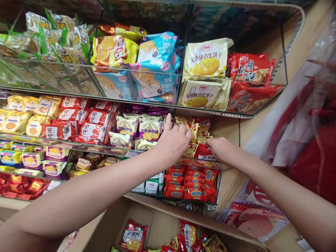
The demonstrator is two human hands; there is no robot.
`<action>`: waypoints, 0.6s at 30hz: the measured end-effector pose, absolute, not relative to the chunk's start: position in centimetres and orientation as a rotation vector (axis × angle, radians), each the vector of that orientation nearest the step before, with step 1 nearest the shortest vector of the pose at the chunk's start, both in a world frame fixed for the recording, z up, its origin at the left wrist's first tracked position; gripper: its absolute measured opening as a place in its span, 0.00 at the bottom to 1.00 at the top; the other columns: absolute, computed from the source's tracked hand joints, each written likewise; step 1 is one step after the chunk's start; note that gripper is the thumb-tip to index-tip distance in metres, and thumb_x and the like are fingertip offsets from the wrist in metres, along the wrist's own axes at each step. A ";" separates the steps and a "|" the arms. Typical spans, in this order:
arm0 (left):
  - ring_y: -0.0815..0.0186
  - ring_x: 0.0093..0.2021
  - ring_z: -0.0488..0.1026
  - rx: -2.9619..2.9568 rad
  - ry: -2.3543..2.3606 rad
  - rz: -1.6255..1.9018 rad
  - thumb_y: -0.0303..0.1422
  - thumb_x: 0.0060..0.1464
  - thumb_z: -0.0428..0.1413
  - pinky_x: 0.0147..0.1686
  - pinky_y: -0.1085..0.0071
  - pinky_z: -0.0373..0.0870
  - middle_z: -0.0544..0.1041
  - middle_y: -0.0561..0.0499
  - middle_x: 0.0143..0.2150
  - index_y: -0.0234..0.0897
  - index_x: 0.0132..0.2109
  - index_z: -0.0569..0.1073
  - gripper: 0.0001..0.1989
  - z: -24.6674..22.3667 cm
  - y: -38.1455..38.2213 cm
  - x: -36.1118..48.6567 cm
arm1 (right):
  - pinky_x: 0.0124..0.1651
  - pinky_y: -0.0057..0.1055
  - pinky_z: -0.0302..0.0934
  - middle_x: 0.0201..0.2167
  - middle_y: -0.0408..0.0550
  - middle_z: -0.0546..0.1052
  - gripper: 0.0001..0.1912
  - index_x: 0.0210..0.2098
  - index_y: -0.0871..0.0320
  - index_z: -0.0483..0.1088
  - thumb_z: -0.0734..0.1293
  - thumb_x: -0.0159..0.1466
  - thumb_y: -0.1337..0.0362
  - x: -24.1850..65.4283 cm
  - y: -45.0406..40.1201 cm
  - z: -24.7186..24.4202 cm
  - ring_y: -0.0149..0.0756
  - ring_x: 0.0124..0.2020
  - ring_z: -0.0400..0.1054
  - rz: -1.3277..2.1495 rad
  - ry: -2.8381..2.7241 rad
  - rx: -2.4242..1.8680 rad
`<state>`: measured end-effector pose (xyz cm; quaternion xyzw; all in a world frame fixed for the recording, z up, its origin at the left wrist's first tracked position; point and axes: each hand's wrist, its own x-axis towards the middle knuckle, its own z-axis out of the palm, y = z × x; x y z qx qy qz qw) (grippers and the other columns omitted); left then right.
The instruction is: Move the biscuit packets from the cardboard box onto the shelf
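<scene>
Near, an open cardboard box (154, 219) with a red biscuit packet (133, 235) inside. Beyond, clear-fronted tiered shelves (215, 112) beside a pale wooden panel (228, 128) at right. Left hand (174, 140) over yellow packets (195, 131), one finger raised, grip hidden, impossible to tell. Right hand (222, 148), fingers drawn in against a red upright packet (204, 153) on a middle tier, pinch impossible to confirm; printed front facing near, lettering left to right, long axis unclear. Farther, cream packs (206, 57) up top.

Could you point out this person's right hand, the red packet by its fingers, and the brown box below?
Right hand (222, 148): head view, back of the hand.
Red packet (204, 151): head view, upper front.
Brown box (111, 222): head view, bare inner wall.
</scene>
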<state>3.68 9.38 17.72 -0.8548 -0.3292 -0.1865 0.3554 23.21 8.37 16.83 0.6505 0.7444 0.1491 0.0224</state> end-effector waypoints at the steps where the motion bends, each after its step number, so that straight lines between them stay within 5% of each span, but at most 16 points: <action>1: 0.56 0.45 0.70 -2.219 -0.860 -0.467 0.28 0.56 0.48 0.58 0.39 0.40 0.70 0.40 0.50 0.30 0.52 0.65 0.16 17.9 9.4 3.7 | 0.29 0.28 0.52 0.31 0.53 0.76 0.13 0.31 0.60 0.69 0.54 0.61 0.72 23.2 8.2 16.9 0.37 0.31 0.70 0.447 2.305 2.011; 8: 0.49 0.59 0.57 -2.237 -0.808 -0.495 0.29 0.56 0.48 0.57 0.38 0.43 0.59 0.38 0.61 0.33 0.56 0.62 0.20 17.8 9.2 3.1 | 0.37 0.29 0.56 0.37 0.54 0.75 0.08 0.37 0.62 0.69 0.61 0.58 0.69 22.3 6.4 17.8 0.41 0.40 0.68 0.395 2.276 1.978; 18: 0.44 0.63 0.50 -2.345 -0.700 -0.546 0.30 0.53 0.51 0.56 0.36 0.43 0.55 0.38 0.64 0.33 0.55 0.64 0.22 18.0 7.5 3.5 | 0.47 0.36 0.58 0.38 0.58 0.72 0.12 0.41 0.67 0.70 0.60 0.61 0.67 21.5 4.3 17.6 0.44 0.43 0.66 0.752 2.507 1.845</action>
